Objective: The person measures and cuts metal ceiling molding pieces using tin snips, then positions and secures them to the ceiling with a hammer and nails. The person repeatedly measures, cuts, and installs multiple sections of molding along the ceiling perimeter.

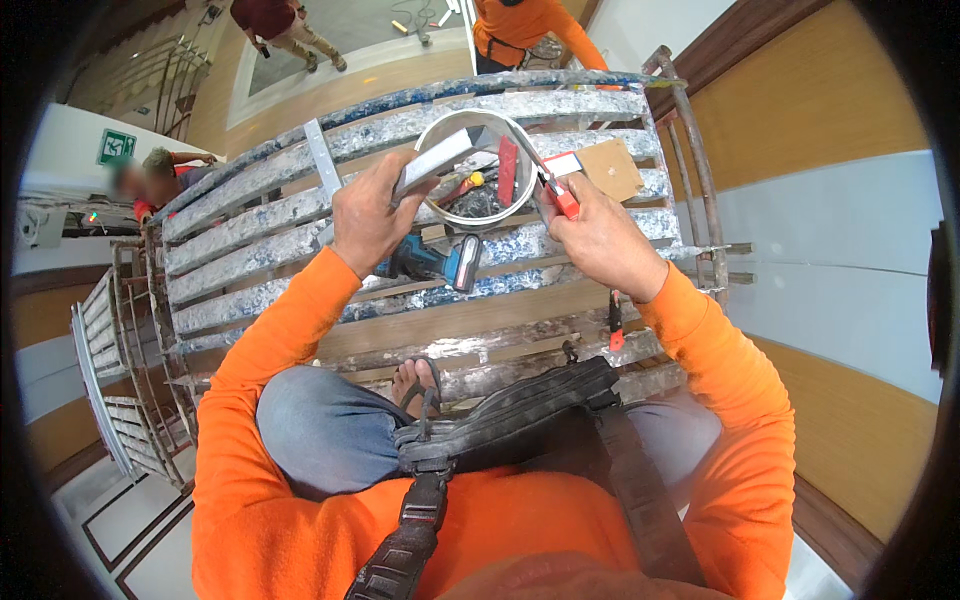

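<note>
My left hand (376, 205) is closed around a light grey metal channel (440, 160), whose far end slants up over a round white bucket (428, 133). In my right hand (607, 235) is a red-handled tool (566, 203), its dark metal end pointing up beside the bucket's right rim; its exact kind is hard to make out. Inside the bucket lie a red bar-shaped piece (507, 170) and a yellow-ended tool (474, 181). Just below the left hand, a blue and black cordless drill (432, 262) rests on the planks, partly hidden.
I sit on a paint-spattered slatted scaffold platform (250, 250). A brown cardboard piece (610, 168), a flat metal strip (322, 157) and a red and black tool (616, 322) lie on it. Other people (283, 28) are below and beyond. A wall (830, 230) stands right.
</note>
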### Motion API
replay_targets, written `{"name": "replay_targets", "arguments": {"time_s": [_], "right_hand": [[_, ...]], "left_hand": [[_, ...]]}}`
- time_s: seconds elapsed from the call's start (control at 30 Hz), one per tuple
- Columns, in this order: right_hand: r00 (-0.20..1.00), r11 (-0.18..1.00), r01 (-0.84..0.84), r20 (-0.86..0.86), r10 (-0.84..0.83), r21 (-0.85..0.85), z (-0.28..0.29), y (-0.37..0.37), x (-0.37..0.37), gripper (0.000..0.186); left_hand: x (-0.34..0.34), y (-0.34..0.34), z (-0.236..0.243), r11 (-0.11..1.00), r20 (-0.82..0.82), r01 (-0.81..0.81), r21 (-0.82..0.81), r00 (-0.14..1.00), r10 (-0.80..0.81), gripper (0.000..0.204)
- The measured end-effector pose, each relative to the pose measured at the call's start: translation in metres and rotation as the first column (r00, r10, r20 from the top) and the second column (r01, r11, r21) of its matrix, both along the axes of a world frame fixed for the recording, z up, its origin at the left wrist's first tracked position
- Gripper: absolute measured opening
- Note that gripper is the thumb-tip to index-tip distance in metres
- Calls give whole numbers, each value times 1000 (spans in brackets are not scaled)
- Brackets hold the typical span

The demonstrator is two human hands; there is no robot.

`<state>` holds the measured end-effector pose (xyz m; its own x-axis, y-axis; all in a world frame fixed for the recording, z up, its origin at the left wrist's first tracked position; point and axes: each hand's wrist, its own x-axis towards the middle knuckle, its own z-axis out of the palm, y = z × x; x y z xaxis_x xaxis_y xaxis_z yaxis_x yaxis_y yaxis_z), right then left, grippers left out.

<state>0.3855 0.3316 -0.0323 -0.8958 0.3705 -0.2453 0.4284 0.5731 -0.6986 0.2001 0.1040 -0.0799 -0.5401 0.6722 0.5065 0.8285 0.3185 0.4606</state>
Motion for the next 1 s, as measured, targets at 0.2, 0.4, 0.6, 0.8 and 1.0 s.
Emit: {"name": "replay_targets", "arguments": {"time_s": [0.2, 0.4, 0.6, 0.8, 1.0], "right_hand": [[1000, 996, -18, -18, 16, -86, 3, -15, -1, 31], [955, 984, -42, -284, 92, 175, -1, -17, 3, 31], [998, 994, -28, -52, 34, 104, 24, -19, -1, 30], [871, 961, -20, -468, 152, 274, 10, -6, 4, 36], [954, 962, -94, -254, 161, 258, 27, 13, 10, 34]], "left_hand": [[3, 5, 9, 996, -45, 40, 77, 998, -37, 38], [11, 9, 10, 993, -48, 56, 99, 998, -51, 42], [15, 13, 13, 983, -68, 83, 166, 995, -72, 45], [17, 17, 23, 975, -85, 124, 186, 990, -110, 42], [17, 12, 26, 987, -29, 53, 154, 998, -49, 34]]}}
